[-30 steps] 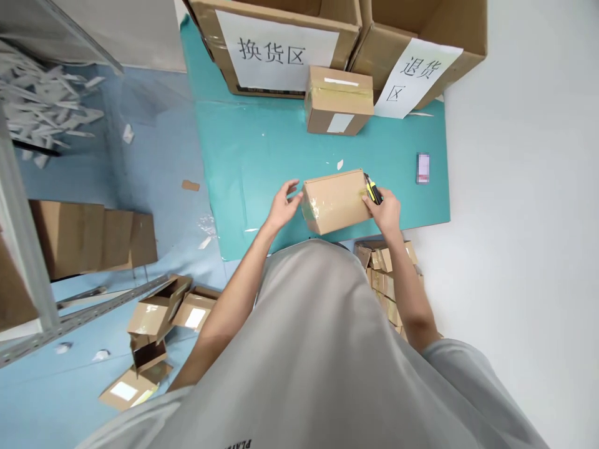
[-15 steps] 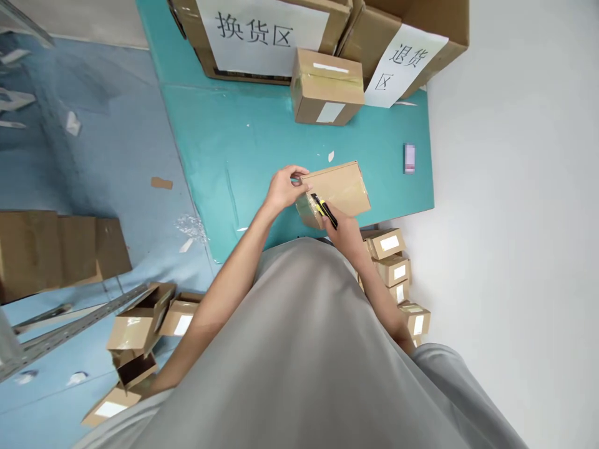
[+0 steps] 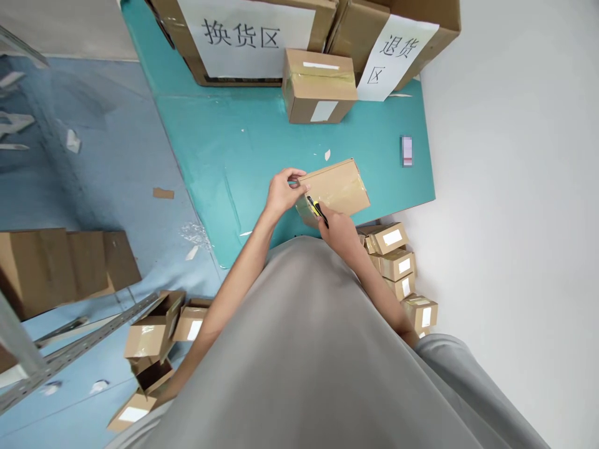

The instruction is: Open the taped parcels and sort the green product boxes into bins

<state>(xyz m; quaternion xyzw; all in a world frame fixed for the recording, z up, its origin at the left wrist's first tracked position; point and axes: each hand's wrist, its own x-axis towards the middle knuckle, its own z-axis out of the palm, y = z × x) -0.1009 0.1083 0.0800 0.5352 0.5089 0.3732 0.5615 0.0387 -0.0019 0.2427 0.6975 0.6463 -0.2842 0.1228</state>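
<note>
A small cardboard box [image 3: 337, 187] lies on the teal table near its front edge, with shiny tape over its near left end and right edge. My left hand [image 3: 283, 190] grips the box's upper left corner, thumb on top and fingers at the far side. In my right hand [image 3: 340, 232] is a yellow and black utility knife [image 3: 317, 209], its tip at the box's taped left edge. The palm hides the knife's rear end. I cannot tell how deep the blade sits in the tape.
Beyond the hands, a taped carton [image 3: 319, 87] stands before two large boxes with paper signs [image 3: 248, 37]. A small pinkish packet [image 3: 407, 151] lies at the right. Stacked cartons [image 3: 397, 265] stand below the table's right end; opened boxes [image 3: 147, 337] lie at lower left.
My right hand has shifted the knife slightly left along the box's end. My left hand keeps its hold on the corner. The whole view has turned a little.
</note>
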